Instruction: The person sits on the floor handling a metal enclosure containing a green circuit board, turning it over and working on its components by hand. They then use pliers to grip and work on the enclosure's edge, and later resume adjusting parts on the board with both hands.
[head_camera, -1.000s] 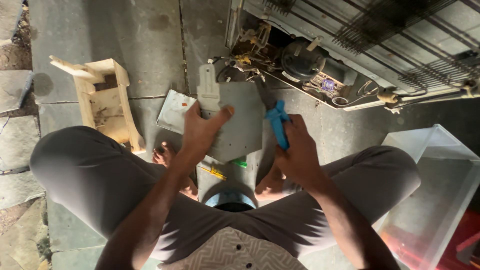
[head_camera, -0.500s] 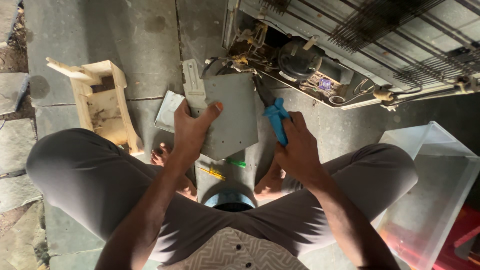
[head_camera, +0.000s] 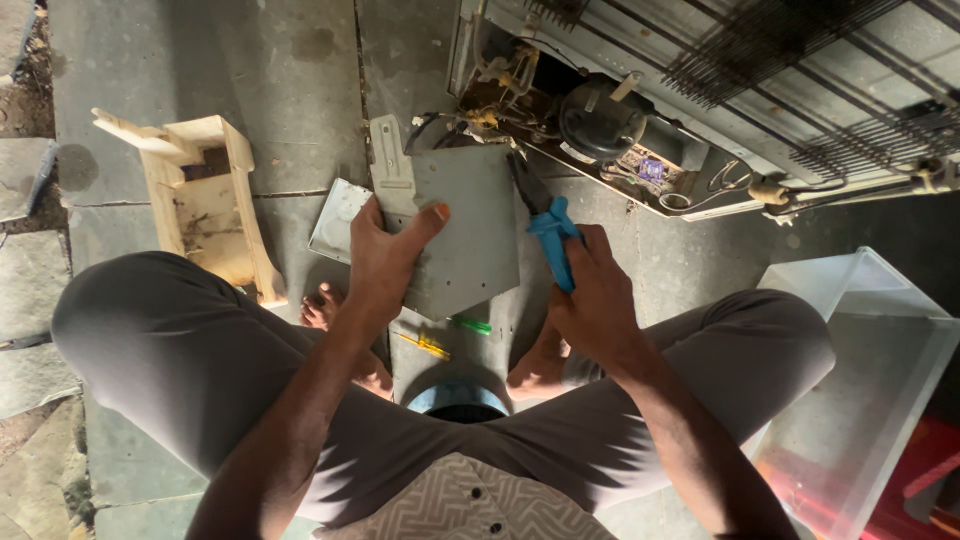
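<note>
- Your left hand (head_camera: 385, 262) grips the flat grey sheet-metal panel (head_camera: 465, 230) by its left edge: thumb laid across the face, the other fingers curled behind it, so it's pinched betw. thumb and fingers.
- Vs. a sec ago the panel sits a bit further left and is turned slightly; the pale metal bracket strip (head_camera: 388, 170) on its left edge now points up-left, over the stone floor (head_camera: 200, 60).
- Your right hand (head_camera: 598, 300) is wrapped tight round the blue-handled pliers (head_camera: 548, 225); the fingers are closed on the grips, and the dark nose lies just at the panel's upper right edge. Can't tell if the nose bites the edge or only touches it.
- The pliers have stayed at that same right edge through the last sec, so the work looks centred there; the panel turns, the tool doesn't shift much.
- The panel is held in the air in front of your knees, betw. you and the open back of the white appliance (head_camera: 700, 110), near its black round compressor (head_camera: 598, 120).
- On the floor under the panel: a green-handled screwdriver (head_camera: 470, 324) and a yellow-handled one (head_camera: 425, 345), both just beside your bare feet.
- A smaller grey metal plate (head_camera: 335, 220) lies flat, partly under the panel's left side.
- Left of you is a small pale wooden stool (head_camera: 205, 200) tipped on its side; right of you, a clear plastic bin (head_camera: 860, 380), well apart from both hands.
</note>
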